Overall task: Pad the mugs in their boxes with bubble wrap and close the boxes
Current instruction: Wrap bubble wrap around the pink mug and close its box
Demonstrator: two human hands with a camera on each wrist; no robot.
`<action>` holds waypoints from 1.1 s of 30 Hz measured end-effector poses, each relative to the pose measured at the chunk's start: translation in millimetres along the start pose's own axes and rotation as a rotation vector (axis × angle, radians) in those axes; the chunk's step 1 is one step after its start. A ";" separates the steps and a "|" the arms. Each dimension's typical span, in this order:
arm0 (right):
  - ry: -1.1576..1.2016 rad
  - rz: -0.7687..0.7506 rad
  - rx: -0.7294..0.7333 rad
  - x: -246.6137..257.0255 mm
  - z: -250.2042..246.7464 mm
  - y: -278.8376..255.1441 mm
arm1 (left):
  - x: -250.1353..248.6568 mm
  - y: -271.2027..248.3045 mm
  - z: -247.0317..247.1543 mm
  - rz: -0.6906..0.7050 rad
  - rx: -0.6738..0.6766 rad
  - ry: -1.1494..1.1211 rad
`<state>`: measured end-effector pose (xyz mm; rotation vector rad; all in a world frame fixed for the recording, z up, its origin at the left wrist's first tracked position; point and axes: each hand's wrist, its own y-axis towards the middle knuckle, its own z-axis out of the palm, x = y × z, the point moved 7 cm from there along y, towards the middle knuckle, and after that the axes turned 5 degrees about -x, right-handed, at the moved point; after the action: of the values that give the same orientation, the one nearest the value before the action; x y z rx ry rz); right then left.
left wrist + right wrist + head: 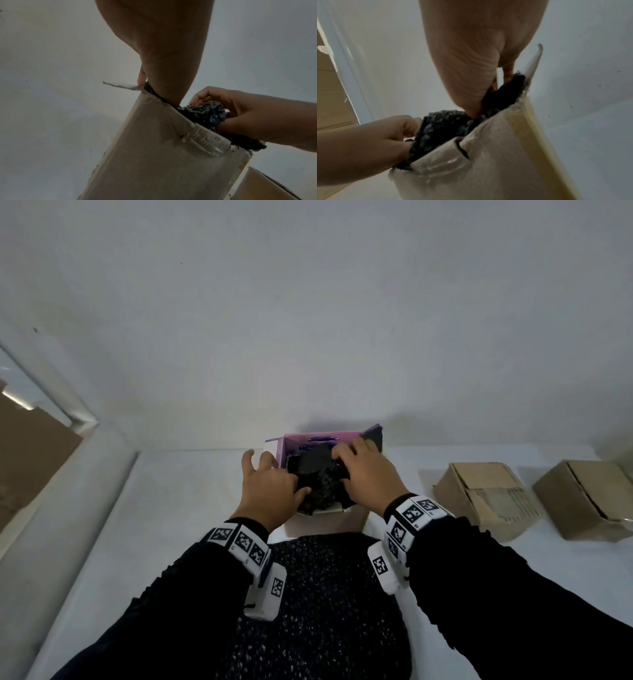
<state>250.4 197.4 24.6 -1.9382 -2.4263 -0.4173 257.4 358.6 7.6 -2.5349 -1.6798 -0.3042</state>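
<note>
An open box point(325, 523) with a purple inner flap point(291, 445) stands at the middle of the white table, stuffed with black bubble wrap point(315, 470). My left hand point(270, 487) is at the box's left edge, thumb pushed into the wrap and fingers curled by it in the right wrist view point(368, 142). My right hand point(366, 474) grips a wad of the wrap point(204, 113) at the box's right side, fingers curled over it. No mug shows; the wrap covers the inside. The box's near wall point(488, 169) carries clear tape.
Two brown cardboard boxes point(479, 491) point(582, 498) lie on the table to the right. A dark speckled sheet point(325, 594) lies between my forearms in front of the box. A white wall rises right behind the table.
</note>
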 end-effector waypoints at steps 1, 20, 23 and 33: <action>-0.035 -0.070 0.024 2.3 4.6 -0.8 | -2.4 1.6 0.1 -0.017 0.002 0.006; 0.096 0.142 -0.098 -15.4 12.5 3.6 | -13.9 28.0 -8.2 -0.053 -0.103 -0.445; 0.038 0.052 0.025 -11.8 14.9 2.0 | -13.8 30.5 -6.9 0.003 -0.084 -0.354; 0.177 -0.156 0.249 -4.7 12.3 -8.1 | -22.0 6.2 0.6 0.462 -0.046 -0.399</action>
<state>245.7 193.9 10.3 -1.5537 -2.3914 -0.2596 254.9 336.5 2.7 -3.0635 -1.1172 0.2139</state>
